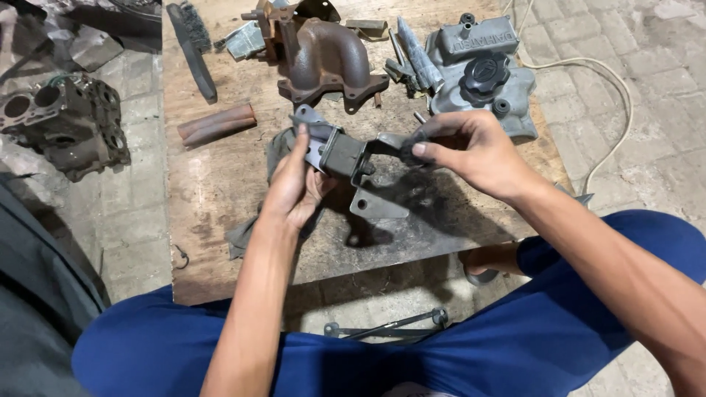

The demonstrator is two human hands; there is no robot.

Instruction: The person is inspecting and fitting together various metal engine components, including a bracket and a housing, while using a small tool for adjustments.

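I hold a grey metal engine mount bracket [346, 158] above a low wooden board [213, 176]. My left hand [294, 184] grips its left end, fingers pointing up along the plate. My right hand [471, 151] pinches the bracket's right end between thumb and fingers. A flat perforated tab [375, 202] of the bracket hangs down between my hands. A grey rag [246, 231] lies on the board under my left wrist.
On the board's far side lie a rusty exhaust manifold [323, 62], a grey valve cover [482, 70], two rusty tubes [217, 123] and a black brush [193, 48]. An engine block [62, 121] sits on the paving at left. A wrench [390, 325] lies between my knees. White cable [618, 110] runs at right.
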